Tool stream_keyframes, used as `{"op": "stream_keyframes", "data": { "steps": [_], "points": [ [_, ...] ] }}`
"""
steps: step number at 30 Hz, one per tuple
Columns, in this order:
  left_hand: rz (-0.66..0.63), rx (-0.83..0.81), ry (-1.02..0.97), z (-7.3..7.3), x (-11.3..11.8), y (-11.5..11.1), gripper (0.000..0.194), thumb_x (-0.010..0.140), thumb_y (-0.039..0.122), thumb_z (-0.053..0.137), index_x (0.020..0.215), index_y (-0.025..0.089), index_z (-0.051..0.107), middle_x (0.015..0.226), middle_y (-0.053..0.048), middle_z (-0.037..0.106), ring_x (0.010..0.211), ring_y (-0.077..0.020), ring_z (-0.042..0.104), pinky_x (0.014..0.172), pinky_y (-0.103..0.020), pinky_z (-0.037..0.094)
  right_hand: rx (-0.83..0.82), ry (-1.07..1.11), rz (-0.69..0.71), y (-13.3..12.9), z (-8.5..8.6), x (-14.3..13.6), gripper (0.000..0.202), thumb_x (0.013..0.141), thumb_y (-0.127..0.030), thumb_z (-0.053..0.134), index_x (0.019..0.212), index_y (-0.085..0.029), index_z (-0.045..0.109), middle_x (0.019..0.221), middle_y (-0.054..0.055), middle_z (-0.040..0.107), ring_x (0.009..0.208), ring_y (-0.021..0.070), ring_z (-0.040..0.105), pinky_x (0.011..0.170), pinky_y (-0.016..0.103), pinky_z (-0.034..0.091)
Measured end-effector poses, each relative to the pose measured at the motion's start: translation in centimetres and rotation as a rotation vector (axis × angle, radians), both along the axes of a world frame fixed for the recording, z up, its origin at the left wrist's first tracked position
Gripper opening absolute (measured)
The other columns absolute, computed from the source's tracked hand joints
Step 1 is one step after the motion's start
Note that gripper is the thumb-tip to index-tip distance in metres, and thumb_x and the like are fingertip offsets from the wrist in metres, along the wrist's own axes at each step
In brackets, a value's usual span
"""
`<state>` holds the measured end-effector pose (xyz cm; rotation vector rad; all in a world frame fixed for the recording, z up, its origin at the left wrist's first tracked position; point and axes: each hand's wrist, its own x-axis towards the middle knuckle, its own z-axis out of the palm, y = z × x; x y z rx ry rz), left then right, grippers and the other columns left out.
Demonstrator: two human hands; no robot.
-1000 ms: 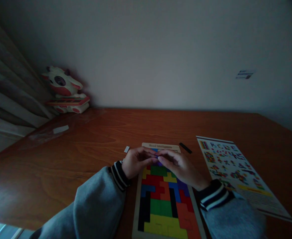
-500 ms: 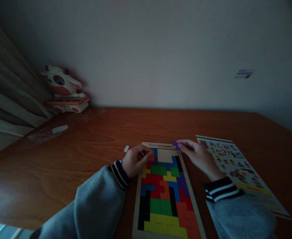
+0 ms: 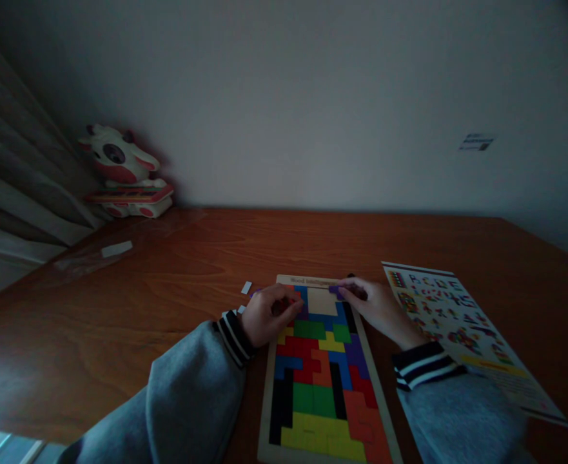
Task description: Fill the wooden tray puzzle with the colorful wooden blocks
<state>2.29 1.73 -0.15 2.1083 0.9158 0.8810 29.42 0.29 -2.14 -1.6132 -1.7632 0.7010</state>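
Note:
A wooden puzzle board lies lengthwise before me, filled with coloured block pieces except for a bare patch near its top. My right hand pinches a purple puzzle piece between thumb and fingertips, at the upper right corner of that bare patch. Over the upper left of the board, my left hand is curled with its fingertips close to a blue piece and an orange-red one. Whether it grips one of them is hidden. A bit of purple peeks out behind its knuckles.
Right of the board lies a printed pattern sheet. Small white slips lie left of the board. A cow-shaped toy keyboard stands at the back left near the curtain, with clear plastic and a white strip in front.
My right hand has brought the purple piece down and left, from the board's top edge to the bare patch. My left hand has shifted slightly right.

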Motion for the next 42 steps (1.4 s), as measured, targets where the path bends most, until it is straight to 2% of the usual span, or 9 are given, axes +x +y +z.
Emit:
{"op": "stream_keyframes", "data": {
  "steps": [7,13,16,23,27,30,33,36,42],
  "points": [
    [-0.017,0.013,0.004,0.0,0.0,0.0,0.018,0.091,0.030,0.059,0.088,0.015,0.069,0.089,-0.008,0.070,0.075,-0.0152,0.063,0.067,-0.026,0.050,-0.022,0.077,-0.013,0.0,0.2,0.2,0.026,0.089,-0.045,0.056,0.097,-0.023,0.068,0.095,0.006,0.075,0.086,0.0229,0.070,0.079,0.039,0.054],
    [-0.016,0.028,-0.003,-0.2,0.0,0.1,0.019,0.091,0.031,0.059,0.088,0.016,0.070,0.088,-0.008,0.070,0.078,-0.0160,0.064,0.067,-0.026,0.051,0.057,0.104,-0.025,-0.1,0.5,0.1,0.033,0.092,-0.041,0.053,0.118,-0.025,0.063,0.108,0.006,0.072,0.098,0.0219,0.068,0.088,0.040,0.053],
    [-0.019,0.023,0.006,-0.3,0.0,0.1,0.018,0.091,0.030,0.060,0.089,0.016,0.070,0.090,-0.007,0.070,0.077,-0.0156,0.064,0.068,-0.026,0.051,0.035,0.094,-0.006,-0.1,0.5,0.1,0.029,0.093,-0.041,0.051,0.112,-0.026,0.066,0.109,0.006,0.072,0.101,0.0220,0.068,0.090,0.040,0.052],
    [-0.025,0.015,0.012,-0.2,0.0,0.1,0.016,0.090,0.029,0.060,0.089,0.016,0.069,0.091,-0.007,0.069,0.077,-0.0154,0.064,0.069,-0.026,0.051,0.025,0.061,-0.044,-0.2,0.3,0.2,0.024,0.088,-0.043,0.058,0.100,-0.024,0.067,0.098,0.006,0.074,0.090,0.0228,0.069,0.080,0.039,0.054],
    [-0.025,0.020,0.003,-0.2,0.0,0.1,0.016,0.090,0.029,0.060,0.088,0.016,0.069,0.089,-0.007,0.069,0.077,-0.0154,0.064,0.068,-0.025,0.051,0.061,-0.075,-0.030,-0.2,0.3,0.2,0.023,0.087,-0.042,0.059,0.096,-0.024,0.070,0.090,0.006,0.072,0.078,0.0210,0.067,0.069,0.035,0.053],
    [-0.015,0.028,0.001,-0.2,0.0,0.1,0.017,0.090,0.029,0.061,0.088,0.015,0.070,0.089,-0.008,0.070,0.077,-0.0154,0.064,0.067,-0.025,0.051,0.104,-0.151,-0.026,-0.1,0.1,0.2,0.026,0.086,-0.042,0.060,0.099,-0.023,0.070,0.092,0.007,0.069,0.074,0.0197,0.064,0.066,0.034,0.051],
    [-0.016,0.032,0.014,-0.2,0.1,0.0,0.018,0.090,0.030,0.061,0.087,0.014,0.070,0.088,-0.007,0.069,0.074,-0.0145,0.063,0.064,-0.024,0.049,0.115,-0.112,-0.026,0.0,-0.1,0.0,0.027,0.089,-0.041,0.057,0.105,-0.022,0.068,0.097,0.007,0.068,0.081,0.0200,0.064,0.072,0.034,0.052],
    [-0.017,0.041,0.024,-0.2,0.1,0.0,0.019,0.091,0.030,0.060,0.087,0.014,0.070,0.086,-0.007,0.068,0.073,-0.0138,0.061,0.062,-0.023,0.048,0.124,-0.103,-0.052,0.0,-0.5,-0.2,0.029,0.087,-0.045,0.060,0.102,-0.022,0.069,0.097,0.008,0.067,0.085,0.0216,0.065,0.075,0.036,0.052],
    [-0.024,0.044,0.013,-0.3,0.1,0.1,0.017,0.090,0.028,0.060,0.088,0.014,0.070,0.088,-0.007,0.069,0.074,-0.0139,0.062,0.064,-0.023,0.049,0.043,0.008,-0.044,0.2,-0.9,0.6,0.032,0.082,-0.045,0.065,0.105,-0.022,0.068,0.096,0.006,0.067,0.078,0.0195,0.063,0.071,0.034,0.052]
  ]
}}
